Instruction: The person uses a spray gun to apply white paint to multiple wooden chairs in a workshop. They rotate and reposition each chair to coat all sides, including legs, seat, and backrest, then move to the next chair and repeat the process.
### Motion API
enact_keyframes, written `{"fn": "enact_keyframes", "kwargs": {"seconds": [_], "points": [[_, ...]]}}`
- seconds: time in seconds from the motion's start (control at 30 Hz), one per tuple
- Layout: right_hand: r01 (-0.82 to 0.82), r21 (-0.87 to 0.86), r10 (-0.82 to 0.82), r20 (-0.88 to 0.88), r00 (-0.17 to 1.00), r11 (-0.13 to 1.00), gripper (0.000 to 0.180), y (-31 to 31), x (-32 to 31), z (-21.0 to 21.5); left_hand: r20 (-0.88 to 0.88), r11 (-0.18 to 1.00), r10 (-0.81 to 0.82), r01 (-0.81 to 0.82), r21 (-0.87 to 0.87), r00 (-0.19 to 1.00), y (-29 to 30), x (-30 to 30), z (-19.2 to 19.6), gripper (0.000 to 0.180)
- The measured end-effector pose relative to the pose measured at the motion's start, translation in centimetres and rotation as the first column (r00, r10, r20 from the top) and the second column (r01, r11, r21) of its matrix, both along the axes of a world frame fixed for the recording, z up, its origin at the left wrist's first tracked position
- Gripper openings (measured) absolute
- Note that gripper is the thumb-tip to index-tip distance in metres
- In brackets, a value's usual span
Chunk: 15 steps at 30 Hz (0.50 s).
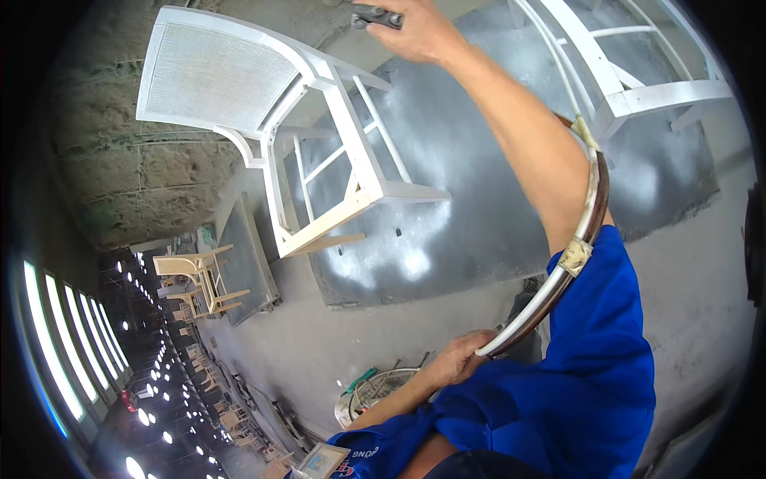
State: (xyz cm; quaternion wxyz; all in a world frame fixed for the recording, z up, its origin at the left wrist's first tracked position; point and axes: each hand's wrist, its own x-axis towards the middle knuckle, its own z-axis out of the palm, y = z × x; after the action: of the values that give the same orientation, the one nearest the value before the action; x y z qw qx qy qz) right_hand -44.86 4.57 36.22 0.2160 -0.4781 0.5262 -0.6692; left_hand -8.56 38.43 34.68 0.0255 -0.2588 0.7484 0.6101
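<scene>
At the top edge, my right hand (423, 36) is closed around a dark grey spray gun (377, 16), cut off by the rim of the view. My left hand (456, 361), low in the middle, is closed on a hose bundle (550, 286). The bundle has one white and one brown hose, taped together, and curves up past my right arm. Left of the gun is a chair (351, 144) with a woven panel (215, 76). It is mostly white, with bare wood on one rail and a leg.
A second white chair (630, 100) stands at the upper right. Both chairs are over a grey board (479, 239) dusted with white. Unpainted wooden chairs (195, 279) line the far left, near a leaning panel (243, 259). A bucket (351, 407) sits beside my left forearm.
</scene>
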Motion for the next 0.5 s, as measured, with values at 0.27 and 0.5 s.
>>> {"fn": "enact_keyframes", "kwargs": {"seconds": [0.27,0.5], "points": [[-0.029,0.348,0.057,-0.072,0.996,0.937,0.047,11.6,1.5,-8.7,0.074,0.997,-0.020,0.025,-0.070,0.997,-0.2,3.1,0.4,0.023],[-0.143,0.542,-0.019,0.283,0.959,0.828,0.044,26.2,3.1,-10.7,-0.038,0.991,-0.128,0.130,0.043,0.991,-0.2,4.1,-1.0,0.024]]}}
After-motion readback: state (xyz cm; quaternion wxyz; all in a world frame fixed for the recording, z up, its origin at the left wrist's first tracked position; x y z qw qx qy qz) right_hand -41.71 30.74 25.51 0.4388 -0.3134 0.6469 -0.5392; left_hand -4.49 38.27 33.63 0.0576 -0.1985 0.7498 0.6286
